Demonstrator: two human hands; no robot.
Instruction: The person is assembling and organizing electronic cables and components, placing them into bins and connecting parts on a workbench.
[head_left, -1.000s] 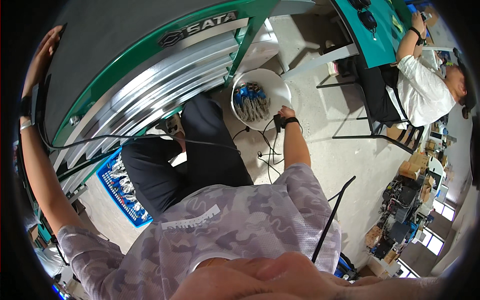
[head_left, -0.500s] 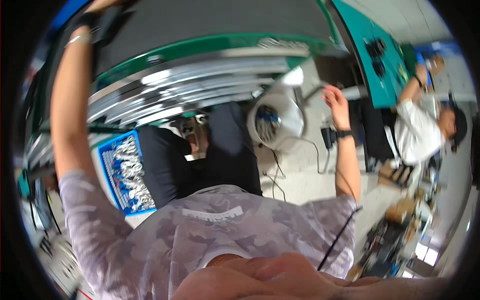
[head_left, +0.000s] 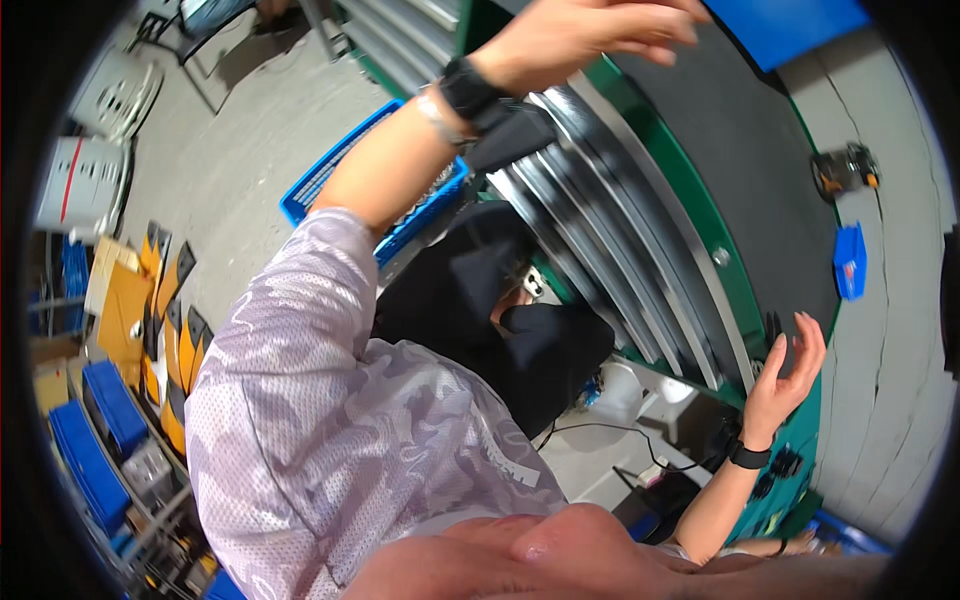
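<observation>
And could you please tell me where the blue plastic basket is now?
In the head view, the blue plastic basket sits on the floor left of centre, partly hidden behind the left forearm, beside the black-trousered left leg.

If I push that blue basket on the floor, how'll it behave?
The blue basket will probably slide rather than roll, being boxy and low on the floor. Its straight edges suggest stiffness. The pale contents may make it heavier than it looks, though the left forearm hides some.

Two hands: left hand, upper centre; right hand, lower right. One blue basket: left of centre. One small blue tray: right edge.
</observation>
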